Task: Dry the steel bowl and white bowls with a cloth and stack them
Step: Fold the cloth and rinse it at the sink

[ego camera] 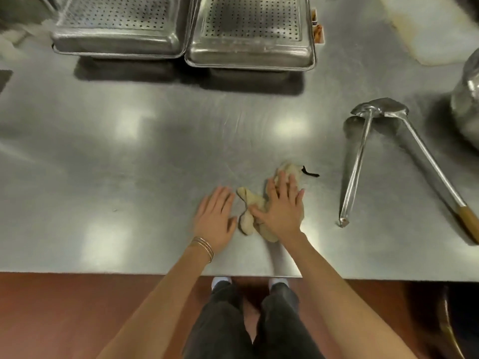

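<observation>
At the near edge of the steel surface (129, 156), toward 6 o'clock in the view, both hands lie flat. The right hand (281, 209) presses down on a crumpled beige cloth (248, 203). Its fingers are straight and spread, and its grip is curled round nothing. The cloth shows beyond the fingertips at 12 o'clock and beyond the thumb at 9 o'clock. A short black tag (310, 173) sticks out of the cloth's far end toward 3 o'clock.

The left hand (216, 218) rests palm down on bare metal just beside the cloth, at its 9 o'clock. Its fingers are straight and its grip holds nothing. Thin bangles (204, 248) circle that wrist.

At 3 o'clock from the hands, well apart from them, two ladles lie with their heads overlapping: a steel-handled ladle (355, 167) and a wood-handled ladle (435, 174). Further toward 2 o'clock a rounded steel vessel (466, 99) is cut by the frame edge and is too blurred to name more closely.

At 12 o'clock a left perforated pan (116, 24) and a right perforated pan (251, 27) sit side by side, rims meeting.
</observation>
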`<state>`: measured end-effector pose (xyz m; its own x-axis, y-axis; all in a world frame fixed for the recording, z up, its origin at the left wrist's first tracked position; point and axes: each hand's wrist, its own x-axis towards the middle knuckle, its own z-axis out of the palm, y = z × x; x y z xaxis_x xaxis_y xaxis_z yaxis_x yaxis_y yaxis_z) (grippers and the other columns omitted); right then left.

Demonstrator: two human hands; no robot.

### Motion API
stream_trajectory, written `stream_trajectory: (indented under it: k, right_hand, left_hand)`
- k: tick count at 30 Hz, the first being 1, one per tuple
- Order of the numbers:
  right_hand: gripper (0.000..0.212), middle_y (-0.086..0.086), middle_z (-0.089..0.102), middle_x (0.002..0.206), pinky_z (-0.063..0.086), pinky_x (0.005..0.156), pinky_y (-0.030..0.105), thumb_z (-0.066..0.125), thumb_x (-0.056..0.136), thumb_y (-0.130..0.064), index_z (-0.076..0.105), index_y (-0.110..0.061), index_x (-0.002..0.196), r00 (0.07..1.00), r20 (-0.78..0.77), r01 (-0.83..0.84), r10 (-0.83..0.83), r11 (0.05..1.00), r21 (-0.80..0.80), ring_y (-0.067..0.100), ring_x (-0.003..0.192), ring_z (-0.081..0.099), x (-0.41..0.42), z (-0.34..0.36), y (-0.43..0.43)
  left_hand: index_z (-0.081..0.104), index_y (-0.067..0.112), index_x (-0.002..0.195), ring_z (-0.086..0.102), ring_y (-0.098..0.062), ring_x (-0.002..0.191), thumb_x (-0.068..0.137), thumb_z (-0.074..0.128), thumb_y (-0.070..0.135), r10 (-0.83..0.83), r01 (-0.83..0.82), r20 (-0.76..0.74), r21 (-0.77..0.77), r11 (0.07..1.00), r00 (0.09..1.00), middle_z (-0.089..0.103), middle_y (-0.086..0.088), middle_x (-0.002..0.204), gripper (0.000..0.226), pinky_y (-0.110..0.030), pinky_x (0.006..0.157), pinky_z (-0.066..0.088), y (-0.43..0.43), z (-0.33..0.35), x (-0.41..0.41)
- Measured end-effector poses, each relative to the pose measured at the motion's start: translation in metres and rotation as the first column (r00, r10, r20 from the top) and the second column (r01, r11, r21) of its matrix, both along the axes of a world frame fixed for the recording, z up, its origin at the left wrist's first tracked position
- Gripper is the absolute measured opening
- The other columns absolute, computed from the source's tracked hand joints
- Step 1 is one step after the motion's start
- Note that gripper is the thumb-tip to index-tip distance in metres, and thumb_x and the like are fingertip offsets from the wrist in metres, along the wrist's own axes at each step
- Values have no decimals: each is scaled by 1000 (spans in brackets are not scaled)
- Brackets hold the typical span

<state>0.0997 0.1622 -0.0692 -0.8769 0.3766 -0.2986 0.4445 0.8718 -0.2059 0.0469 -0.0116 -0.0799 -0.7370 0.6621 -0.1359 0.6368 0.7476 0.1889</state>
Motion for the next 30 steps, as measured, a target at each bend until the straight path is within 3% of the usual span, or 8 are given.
stream_trajectory:
  k: [4, 7, 9, 12, 16, 21, 27, 30]
  right_hand:
    - [83, 11, 26, 153, 16, 112, 55, 34, 71, -62, 32, -23, 144, 983, -159, 102, -93, 993, 54, 36, 141, 17, 29, -7, 13]
    - [71, 12, 46, 139, 40, 94, 50, 43, 72, -55, 48, -23, 135, 959, -255, 154, -127, 984, 89, 39, 125, 41, 28, -11, 24]
    - [61, 14, 54, 129, 45, 83, 46, 45, 73, -48, 55, -23, 128, 942, -302, 183, -147, 979, 95, 39, 108, 48, 15, -15, 40]
    - [56, 19, 52, 124, 44, 85, 48, 43, 76, -38, 52, -21, 129, 928, -304, 269, -216, 952, 143, 40, 105, 48, -30, -16, 79]
    - [74, 15, 40, 139, 28, 100, 47, 23, 74, -60, 45, -22, 133, 935, -205, 313, -290, 945, 92, 38, 124, 34, -73, -3, 98]
    - [102, 13, 23, 152, 10, 112, 52, 23, 66, -85, 20, -24, 147, 994, -88, 77, -70, 994, 83, 37, 138, 18, -4, -6, 45]
    - [68, 14, 55, 123, 28, 105, 53, 43, 76, -71, 56, -24, 123, 963, -263, -12, 67, 979, 206, 38, 117, 46, 4, -20, 45]
    - [64, 18, 56, 116, 37, 97, 51, 40, 78, -63, 56, -20, 122, 966, -256, 23, 37, 974, 226, 40, 112, 47, -56, -18, 82]
  left_hand:
    - [28, 13, 145, 17, -21, 142, 90, 25, 39, -7, 7, 27, -11, 1000, 1000, 26, -6, 153, 61, -39, 115, 9, 5, -18, -10]
    - [21, 14, 147, 10, -20, 144, 93, 21, 39, -16, 16, 33, -3, 1000, 999, 18, -5, 155, 59, -42, 115, 10, 3, -27, -10]
    - [20, 14, 147, 9, -20, 144, 94, 21, 39, -13, 13, 30, 5, 1000, 999, 16, -5, 155, 59, -42, 114, 11, 2, -29, -10]
    - [20, 14, 147, 10, -20, 144, 93, 23, 40, -7, 7, 26, 12, 1000, 1000, 17, -4, 155, 59, -42, 115, 10, 3, -32, -9]
    - [19, 14, 147, 8, -19, 144, 93, 24, 40, -4, 4, 25, 19, 1000, 1000, 16, -4, 155, 60, -42, 115, 10, 3, -33, -9]
    - [19, 13, 146, 7, -19, 144, 92, 25, 40, -1, 0, 22, 21, 1000, 1000, 17, -4, 155, 61, -42, 115, 8, 4, -32, -9]
    - [18, 14, 147, 5, -19, 144, 92, 24, 41, 1, -1, 27, -10, 1000, 1000, 14, -4, 155, 61, -43, 115, 9, 3, -31, -10]
    - [20, 14, 146, 7, -19, 144, 92, 26, 41, 10, -10, 39, -2, 1000, 999, 17, -4, 155, 61, -42, 115, 9, 3, -32, -9]
